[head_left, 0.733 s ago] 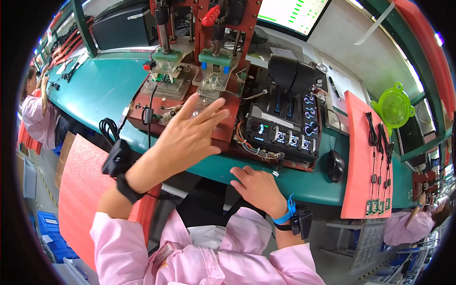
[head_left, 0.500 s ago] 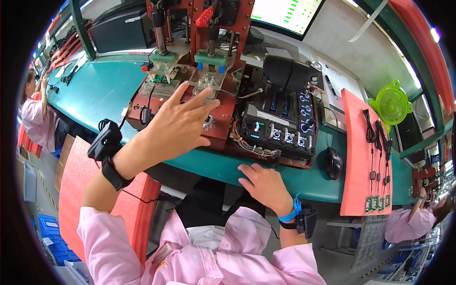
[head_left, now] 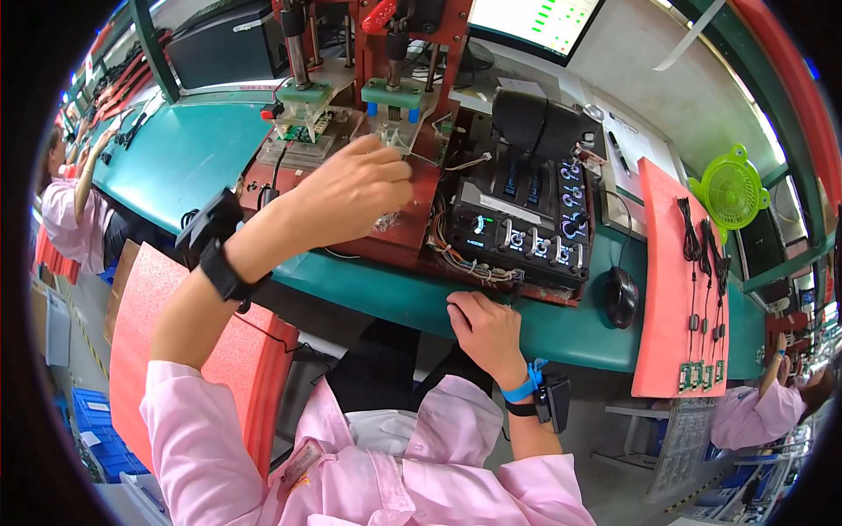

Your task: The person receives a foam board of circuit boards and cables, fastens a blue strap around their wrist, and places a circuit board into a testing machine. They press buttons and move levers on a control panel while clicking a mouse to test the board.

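Note:
My left hand [head_left: 355, 191] reaches over the red press base [head_left: 405, 235]. Its fingers are bent together at the near side of the right-hand clear fixture [head_left: 396, 136], and what they hold, if anything, is hidden. Above that fixture hangs a green press plate [head_left: 392, 94] with blue posts. To the left stands a second clear fixture [head_left: 303, 151] with a green circuit board [head_left: 298, 133] in it. My right hand [head_left: 488, 326] rests at the table's front edge with its fingers folded in, below the black control box [head_left: 517, 232].
A black mouse [head_left: 621, 298] lies right of the control box. Cables with small boards [head_left: 702, 375] lie on a pink foam sheet [head_left: 658, 289], near a green fan [head_left: 733, 188]. Pink foam [head_left: 197, 351] is stacked at my left. Co-workers sit at both sides.
My left hand was spread over the press base; its fingers have now drawn together by the right fixture. My right hand's fingers have folded in at the table edge. The view has shifted slightly.

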